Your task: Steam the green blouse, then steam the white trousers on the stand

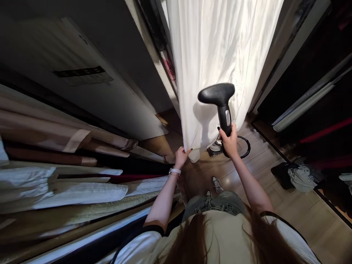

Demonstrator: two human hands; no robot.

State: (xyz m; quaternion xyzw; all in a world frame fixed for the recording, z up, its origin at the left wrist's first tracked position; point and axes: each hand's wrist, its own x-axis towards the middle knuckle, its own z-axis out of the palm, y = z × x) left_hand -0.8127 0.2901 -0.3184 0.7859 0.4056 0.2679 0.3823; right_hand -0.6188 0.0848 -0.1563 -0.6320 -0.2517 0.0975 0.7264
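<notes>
Two hands [229, 141], one handheld garment steamer [220, 99], one hanging white cloth [217, 55], two sneakers [217, 184].

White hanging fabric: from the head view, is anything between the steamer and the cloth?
Nothing visible stands in the way: the handheld steamer, gripped in the right hand, faces the white hanging fabric directly, while the left hand pinches its hem.

No words, numbers or brands can be read anywhere. The silver panel [227, 117] on the handle of the garment steamer [220, 104] shows no legible marking, and the dark strip [79, 71] on the grey board [90, 106], left of the steamer, is too blurred and small to read.
</notes>
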